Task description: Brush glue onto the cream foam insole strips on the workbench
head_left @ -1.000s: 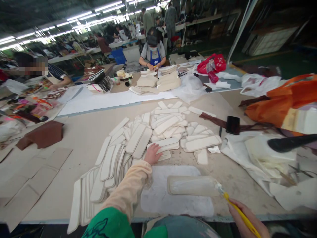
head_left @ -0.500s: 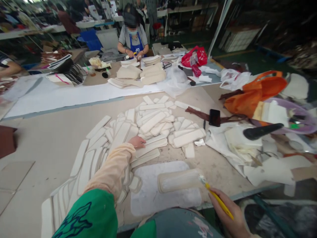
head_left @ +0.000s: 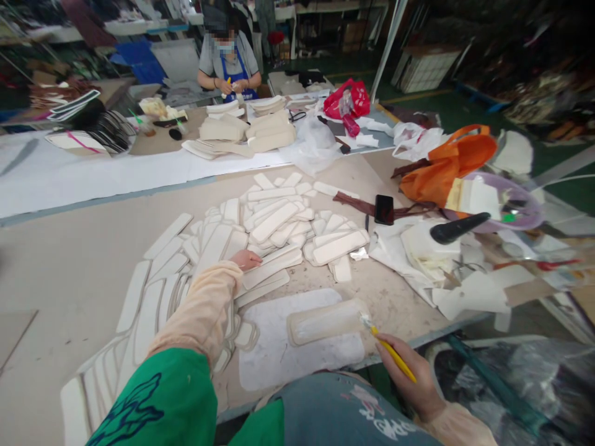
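My left hand [head_left: 246, 259] reaches out in a peach sleeve and lies with fingers stretched on a long cream strip [head_left: 269, 267] at the near edge of a spread of similar cream strips [head_left: 279, 220]. My right hand [head_left: 411, 379] is closed round a yellow-handled brush [head_left: 393, 354]. The brush's bristles touch the right end of a cream padded piece [head_left: 325, 321]. That piece lies on a white work sheet [head_left: 279, 359] close to the table's front edge.
A black phone [head_left: 383, 209], a black-handled tool [head_left: 458, 228], white scraps, a purple basin [head_left: 525, 214] and an orange bag [head_left: 446, 167] crowd the right side. Across the table a person [head_left: 227, 56] works beside stacks of cream pieces [head_left: 246, 130]. A red bag [head_left: 346, 99] lies beyond.
The view has swung to the right and down. My left hand has slid a little along the strips. The brush stays at the padded piece's right end.
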Demonstrator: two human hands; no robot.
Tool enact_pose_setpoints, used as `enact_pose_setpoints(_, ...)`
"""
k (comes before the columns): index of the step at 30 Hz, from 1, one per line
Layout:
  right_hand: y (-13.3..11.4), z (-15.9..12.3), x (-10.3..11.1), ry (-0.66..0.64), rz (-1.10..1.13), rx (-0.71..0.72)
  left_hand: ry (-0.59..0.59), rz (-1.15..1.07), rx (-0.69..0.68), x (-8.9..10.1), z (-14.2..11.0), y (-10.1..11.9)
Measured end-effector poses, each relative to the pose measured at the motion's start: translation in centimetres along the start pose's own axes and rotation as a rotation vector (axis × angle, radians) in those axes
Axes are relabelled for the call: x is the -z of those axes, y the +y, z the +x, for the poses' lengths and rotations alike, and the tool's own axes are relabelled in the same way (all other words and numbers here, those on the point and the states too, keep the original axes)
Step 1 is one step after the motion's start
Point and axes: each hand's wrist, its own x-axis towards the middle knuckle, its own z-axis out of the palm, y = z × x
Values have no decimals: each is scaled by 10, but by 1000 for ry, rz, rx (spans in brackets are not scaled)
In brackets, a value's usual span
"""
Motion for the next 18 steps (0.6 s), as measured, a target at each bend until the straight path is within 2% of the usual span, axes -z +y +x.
enact_pose_setpoints(5, -2, -6, -1, 24, 3, 17, 44, 138, -10, 0, -5, 14)
enact_pose_setpoints(9, -6, -7, -2, 59, 11, 23, 131, 262, 8, -3, -13, 30)
enact_pose_setpoints(14, 0, -10, -3, 112, 55, -2, 325, 323, 61, 9, -33, 53)
enact_pose_setpoints(18, 12, -8, 2, 176, 189, -150, 566, 262, 24, 31, -66, 91)
